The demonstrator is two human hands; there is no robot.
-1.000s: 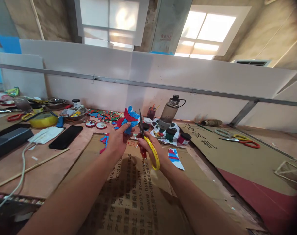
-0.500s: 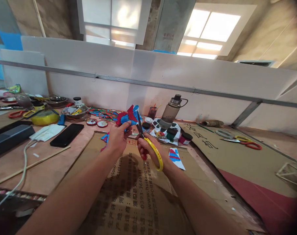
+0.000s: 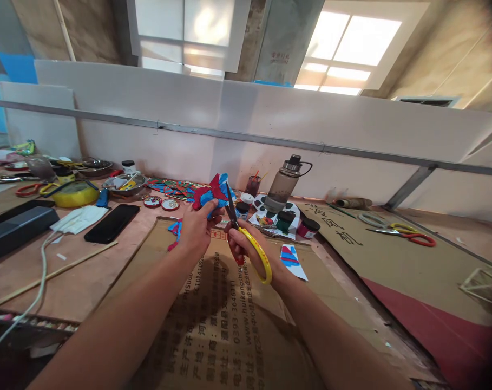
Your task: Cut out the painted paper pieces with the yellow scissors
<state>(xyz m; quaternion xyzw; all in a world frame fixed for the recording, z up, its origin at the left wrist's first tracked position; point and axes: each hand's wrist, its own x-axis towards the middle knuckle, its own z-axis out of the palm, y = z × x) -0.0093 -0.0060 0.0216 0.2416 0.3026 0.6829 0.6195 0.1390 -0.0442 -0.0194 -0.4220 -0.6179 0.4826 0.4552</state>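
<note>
My left hand point(image 3: 197, 227) pinches a red-and-blue painted paper piece point(image 3: 214, 194) between thumb and fingers, above the far end of a cardboard sheet point(image 3: 229, 325). My right hand point(image 3: 248, 244) is closed round scissors with yellow handles point(image 3: 263, 260). Their dark blades point up and touch or nearly touch the right side of the paper; how far they are parted is hard to tell. Another red-and-blue piece point(image 3: 175, 228) lies just left of my left hand. A painted white scrap point(image 3: 293, 262) rests on the cardboard to the right.
Behind my hands stand a grey bottle point(image 3: 283, 184), a green paint jar point(image 3: 284, 221) and a magenta one point(image 3: 308, 228). On the left are a black phone point(image 3: 111, 223), yellow tape point(image 3: 75, 194) and a metal bowl point(image 3: 124, 184). More scissors point(image 3: 408, 234) lie at the right.
The painted paper in my left hand has shifted and tilted very slightly. Both hands keep nearly the same place and the same hold.
</note>
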